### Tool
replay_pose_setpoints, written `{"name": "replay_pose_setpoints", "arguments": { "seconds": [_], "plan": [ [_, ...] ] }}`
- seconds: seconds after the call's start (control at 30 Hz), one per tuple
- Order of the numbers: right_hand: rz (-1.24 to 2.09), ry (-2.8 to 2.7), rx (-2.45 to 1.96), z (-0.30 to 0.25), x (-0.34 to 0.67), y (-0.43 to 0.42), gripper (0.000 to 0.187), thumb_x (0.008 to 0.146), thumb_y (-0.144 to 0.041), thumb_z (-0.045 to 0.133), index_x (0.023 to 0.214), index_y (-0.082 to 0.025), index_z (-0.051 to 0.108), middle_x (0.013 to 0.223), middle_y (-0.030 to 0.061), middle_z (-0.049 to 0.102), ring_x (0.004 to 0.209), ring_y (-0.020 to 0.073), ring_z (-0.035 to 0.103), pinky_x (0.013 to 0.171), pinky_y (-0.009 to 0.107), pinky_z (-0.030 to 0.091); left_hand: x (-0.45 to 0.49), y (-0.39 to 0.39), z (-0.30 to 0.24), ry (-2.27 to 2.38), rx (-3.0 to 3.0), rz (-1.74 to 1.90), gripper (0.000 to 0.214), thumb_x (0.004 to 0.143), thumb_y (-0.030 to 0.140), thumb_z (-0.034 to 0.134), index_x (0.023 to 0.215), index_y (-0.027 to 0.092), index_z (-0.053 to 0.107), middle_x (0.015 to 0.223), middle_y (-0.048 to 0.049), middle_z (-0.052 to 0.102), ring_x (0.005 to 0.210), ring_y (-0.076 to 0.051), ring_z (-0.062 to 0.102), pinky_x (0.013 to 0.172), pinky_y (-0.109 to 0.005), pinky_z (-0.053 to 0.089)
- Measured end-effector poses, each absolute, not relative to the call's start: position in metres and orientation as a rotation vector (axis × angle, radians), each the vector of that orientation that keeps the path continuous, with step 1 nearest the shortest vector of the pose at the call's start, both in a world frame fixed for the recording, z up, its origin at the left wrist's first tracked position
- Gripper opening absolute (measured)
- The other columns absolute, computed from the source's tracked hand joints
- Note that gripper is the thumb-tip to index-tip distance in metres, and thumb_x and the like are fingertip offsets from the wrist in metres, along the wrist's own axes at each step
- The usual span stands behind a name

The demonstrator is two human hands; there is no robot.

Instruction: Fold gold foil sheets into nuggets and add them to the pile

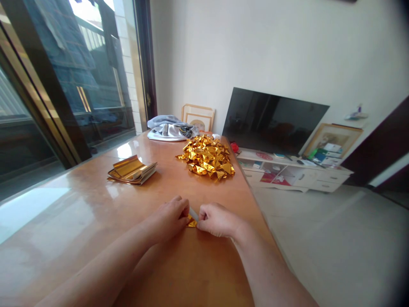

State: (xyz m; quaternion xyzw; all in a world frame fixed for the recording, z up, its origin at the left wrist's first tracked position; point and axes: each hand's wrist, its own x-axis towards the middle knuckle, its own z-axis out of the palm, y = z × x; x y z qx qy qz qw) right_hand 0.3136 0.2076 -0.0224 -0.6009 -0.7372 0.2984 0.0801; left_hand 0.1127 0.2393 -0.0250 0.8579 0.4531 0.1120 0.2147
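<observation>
Between my two hands, low over the wooden table (pixel 153 264), is a sheet of gold foil paper (pixel 192 222), partly folded, with a pale underside showing. My left hand (pixel 174 215) is closed on its left side, fingers bent and pressed together. On its right side, my right hand (pixel 214 219) pinches the paper with curled fingers. The fingers cover most of the sheet. Beyond my hands lies a heap of folded gold foil pieces (pixel 209 157). To the left rests a stack of flat gold foil sheets (pixel 131 170), the top one curling up.
Grey cloth (pixel 171 128) lies bunched at the table's far end, before leaning picture frames (pixel 198 117). A large television (pixel 275 121) stands on a white cabinet (pixel 297 175) past the table's right edge. A glass sliding door (pixel 73 76) is at left.
</observation>
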Motion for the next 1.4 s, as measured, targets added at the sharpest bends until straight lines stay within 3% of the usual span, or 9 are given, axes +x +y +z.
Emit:
{"name": "replay_pose_setpoints", "arguments": {
  "seconds": [0.1, 0.23, 0.63, 0.73, 0.9, 1.27, 1.4],
  "plan": [
    [0.882, -2.173, -1.766, -0.024, 0.316, 0.207, 0.012, 0.076, -0.026, 0.068, 0.084, -0.020, 0.061, 0.072, -0.0042, 0.061, 0.063, 0.0105, 0.049, 0.052, 0.021, 0.027, 0.110, 0.241, -0.030, 1.188, 2.389, 0.337, 0.004, 0.082, 0.023, 0.058, 0.084, 0.022, 0.062, 0.090, -0.0025, 0.059, 0.076, -0.017, 0.056, 0.068, -0.027, 0.041],
    [0.959, -2.196, -1.627, -0.027, 0.319, 0.207, 0.009, 0.080, -0.022, 0.064, 0.087, -0.021, 0.060, 0.077, -0.0039, 0.061, 0.066, 0.0105, 0.050, 0.054, 0.020, 0.028, 0.107, 0.243, -0.035, 1.094, 2.392, 0.349, 0.017, 0.082, 0.018, 0.056, 0.088, 0.027, 0.068, 0.096, -0.0016, 0.062, 0.083, -0.018, 0.060, 0.074, -0.027, 0.043],
    [1.186, -2.143, -1.570, -0.022, 0.323, 0.210, 0.013, 0.079, -0.013, 0.059, 0.090, -0.018, 0.064, 0.075, -0.0045, 0.058, 0.066, 0.0098, 0.049, 0.055, 0.019, 0.031, 0.104, 0.247, -0.041, 1.075, 2.382, 0.352, 0.019, 0.086, 0.024, 0.055, 0.094, 0.028, 0.072, 0.098, -0.0026, 0.067, 0.085, -0.019, 0.061, 0.075, -0.026, 0.045],
    [1.177, -2.121, -1.598, -0.020, 0.319, 0.210, 0.007, 0.085, -0.023, 0.061, 0.089, -0.018, 0.061, 0.076, -0.0043, 0.058, 0.066, 0.0099, 0.048, 0.055, 0.020, 0.031, 0.106, 0.245, -0.040, 1.098, 2.394, 0.361, 0.018, 0.085, 0.024, 0.057, 0.093, 0.027, 0.072, 0.095, -0.0029, 0.067, 0.084, -0.019, 0.061, 0.074, -0.026, 0.044],
    [0.911, -2.175, -1.762, -0.029, 0.312, 0.211, 0.026, 0.088, -0.044, 0.063, 0.083, -0.019, 0.059, 0.071, -0.0047, 0.056, 0.062, 0.0099, 0.045, 0.053, 0.022, 0.026, 0.106, 0.244, -0.039, 1.097, 2.406, 0.387, 0.016, 0.085, 0.027, 0.058, 0.091, 0.027, 0.072, 0.094, -0.0031, 0.066, 0.083, -0.019, 0.062, 0.071, -0.026, 0.044],
    [1.075, -2.168, -1.874, -0.007, 0.316, 0.210, 0.010, 0.081, -0.022, 0.066, 0.087, -0.018, 0.059, 0.074, -0.0051, 0.056, 0.064, 0.0095, 0.047, 0.054, 0.020, 0.029, 0.105, 0.244, -0.038, 1.096, 2.419, 0.412, 0.018, 0.084, 0.027, 0.058, 0.092, 0.027, 0.073, 0.095, -0.0039, 0.067, 0.082, -0.020, 0.063, 0.068, -0.027, 0.042],
    [1.092, -2.200, -1.885, -0.001, 0.313, 0.212, 0.014, 0.083, -0.030, 0.066, 0.085, -0.018, 0.059, 0.071, -0.0056, 0.053, 0.061, 0.0095, 0.044, 0.052, 0.021, 0.028, 0.105, 0.246, -0.043, 1.083, 2.439, 0.435, 0.019, 0.084, 0.029, 0.057, 0.093, 0.028, 0.073, 0.096, -0.0039, 0.067, 0.083, -0.020, 0.064, 0.071, -0.028, 0.043]
  ]
}}
